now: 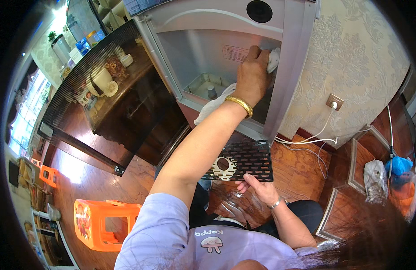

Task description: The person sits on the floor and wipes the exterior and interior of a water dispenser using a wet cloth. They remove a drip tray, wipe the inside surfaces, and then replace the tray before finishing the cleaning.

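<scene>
My left hand (253, 72), with a gold bangle at the wrist, reaches inside the open compartment of a silver-grey appliance cabinet (289, 67), closed round a bunched white cloth (274, 60) against the right inner wall. More white cloth (216, 103) hangs below the wrist over the compartment's lower edge. A moulded base with a short grey post (212, 91) shows on the compartment floor. My right hand (260, 189), wearing a metal bracelet, pinches the near edge of a black slotted plate (252, 158) with a round hole. My left forearm hides the plate's left end.
The cabinet's dark see-through door (103, 148) stands open at left, before a wooden cabinet. An orange plastic stool (106, 224) is at lower left. White cables (307, 141) run from a wall socket (334, 102) at right. Plastic bags (375, 182) lie by a wooden step (341, 216).
</scene>
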Motion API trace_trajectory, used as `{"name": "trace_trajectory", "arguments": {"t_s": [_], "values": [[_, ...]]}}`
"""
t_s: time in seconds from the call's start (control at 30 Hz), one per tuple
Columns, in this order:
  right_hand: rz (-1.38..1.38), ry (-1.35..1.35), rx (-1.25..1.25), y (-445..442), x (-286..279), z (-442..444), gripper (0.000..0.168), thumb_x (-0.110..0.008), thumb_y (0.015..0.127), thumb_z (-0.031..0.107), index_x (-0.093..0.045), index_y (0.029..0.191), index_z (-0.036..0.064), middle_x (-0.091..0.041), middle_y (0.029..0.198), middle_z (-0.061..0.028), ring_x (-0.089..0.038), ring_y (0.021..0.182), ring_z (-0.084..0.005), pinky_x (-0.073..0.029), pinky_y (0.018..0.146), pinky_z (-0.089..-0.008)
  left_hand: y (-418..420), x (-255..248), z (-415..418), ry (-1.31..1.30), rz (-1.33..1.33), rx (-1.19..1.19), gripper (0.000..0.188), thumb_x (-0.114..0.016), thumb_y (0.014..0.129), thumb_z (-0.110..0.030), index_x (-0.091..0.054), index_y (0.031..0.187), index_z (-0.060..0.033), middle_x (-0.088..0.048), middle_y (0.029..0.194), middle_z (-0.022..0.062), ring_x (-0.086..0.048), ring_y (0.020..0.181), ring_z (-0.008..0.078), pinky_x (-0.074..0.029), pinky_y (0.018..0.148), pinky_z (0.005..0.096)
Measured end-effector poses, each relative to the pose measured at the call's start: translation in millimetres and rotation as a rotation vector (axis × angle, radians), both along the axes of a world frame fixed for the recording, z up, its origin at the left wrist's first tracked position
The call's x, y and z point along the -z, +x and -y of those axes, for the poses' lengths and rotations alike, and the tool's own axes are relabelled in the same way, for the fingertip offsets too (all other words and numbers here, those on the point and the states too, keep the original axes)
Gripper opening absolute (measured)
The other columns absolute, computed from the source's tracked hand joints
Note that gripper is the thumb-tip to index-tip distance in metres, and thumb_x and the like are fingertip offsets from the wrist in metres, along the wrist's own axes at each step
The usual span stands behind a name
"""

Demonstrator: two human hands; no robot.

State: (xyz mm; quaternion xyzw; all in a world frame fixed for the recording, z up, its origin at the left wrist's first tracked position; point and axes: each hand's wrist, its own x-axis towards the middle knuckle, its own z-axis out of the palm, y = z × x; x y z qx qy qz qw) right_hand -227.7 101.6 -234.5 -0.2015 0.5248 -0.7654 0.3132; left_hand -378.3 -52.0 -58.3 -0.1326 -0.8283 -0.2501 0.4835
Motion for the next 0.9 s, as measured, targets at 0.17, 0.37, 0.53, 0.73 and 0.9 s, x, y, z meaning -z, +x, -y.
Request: {"name": "trace_trajectory", "arguments": {"t_s": [0.17,0.37,0.53,0.73,0.9], "values": [[0.049,0.034,0.017,-3.0,13.4,2.4,0.020,-0.054,0.093,0.015,-0.060,0.095,-0.004,-0.067,0.087,-0.0150,-0.063,0.069,-0.0157,-0.053,0.059,-0.0269,-8.3,26.4,0.4,-0.034,0.026,0.063,0.029,-0.066,0.065,0.000,-0.056,0.092,-0.0041,-0.056,0.104,0.0186,-0.059,0.084,0.0412,-0.049,0.070,0.0469],[0.041,0.035,0.020,-3.1,11.1,5.9,0.021,-0.053,0.093,0.015,-0.059,0.094,-0.005,-0.067,0.086,-0.0168,-0.063,0.068,-0.0162,-0.054,0.058,-0.0275,-5.1,52.9,-5.6,0.043,0.382,0.001,0.014,-0.059,0.073,-0.004,-0.061,0.086,-0.0015,-0.063,0.085,0.0218,-0.060,0.084,0.0408,-0.049,0.074,0.0457],[0.030,0.060,0.039,-5.2,10.9,1.5,0.021,-0.053,0.093,0.015,-0.059,0.095,-0.005,-0.067,0.086,-0.0161,-0.063,0.068,-0.0166,-0.054,0.058,-0.0283,-0.5,37.2,2.4,-0.160,0.694,-0.102,0.018,-0.062,0.075,-0.011,-0.062,0.091,-0.0018,-0.064,0.094,0.0229,-0.061,0.091,0.0395,-0.049,0.079,0.0432],[0.014,0.028,0.032,-6.2,5.6,0.2,0.020,-0.053,0.093,0.014,-0.059,0.096,-0.005,-0.066,0.086,-0.0156,-0.064,0.069,-0.0172,-0.054,0.058,-0.0281,8.4,-11.6,30.3,0.264,0.084,-0.061,0.025,-0.068,0.070,-0.008,-0.062,0.094,-0.0014,-0.062,0.099,0.0213,-0.060,0.090,0.0383,-0.049,0.076,0.0425],[0.014,-0.012,0.015,-4.1,4.7,5.0,0.020,-0.052,0.094,0.014,-0.058,0.097,-0.005,-0.066,0.088,-0.0160,-0.064,0.069,-0.0176,-0.054,0.058,-0.0287,-3.2,6.3,20.0,0.018,-0.124,-0.066,0.019,-0.062,0.065,0.001,-0.060,0.084,-0.0026,-0.058,0.088,0.0188,-0.057,0.079,0.0409,-0.048,0.069,0.0446]]}}
